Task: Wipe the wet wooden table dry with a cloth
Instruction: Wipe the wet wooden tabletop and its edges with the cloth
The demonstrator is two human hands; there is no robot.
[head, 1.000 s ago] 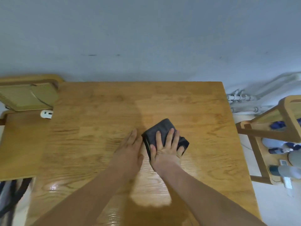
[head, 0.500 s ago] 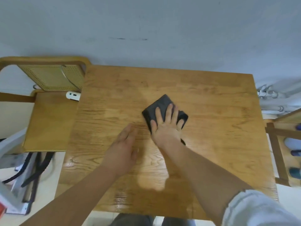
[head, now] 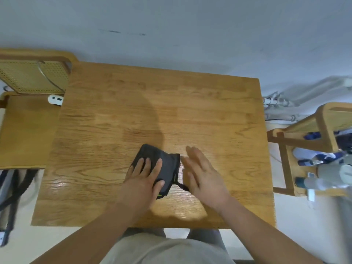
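Note:
A folded dark grey cloth (head: 165, 164) lies on the wooden table (head: 209, 115), near the middle of its front half. My left hand (head: 142, 180) presses flat on the cloth's left part, fingers spread over it. My right hand (head: 203, 174) sits just to the right of the cloth, fingers straight and apart, holding nothing; it looks slightly blurred. A thin dark loop (head: 182, 186) trails from the cloth's near right corner. A wet sheen (head: 61, 182) shows on the table's near left area.
A wooden chair with a cane back (head: 28, 79) stands at the table's left, a small white device (head: 55, 100) on its seat. Another wooden chair (head: 304, 141) at the right holds several bottles (head: 323, 180). Dark cables (head: 17, 183) lie on the floor at left. White pipes (head: 276, 103) run along the wall.
The cloth passed from under my right hand to under my left hand. My right hand came off it and moved to its right. The cloth shifted toward the table's near edge.

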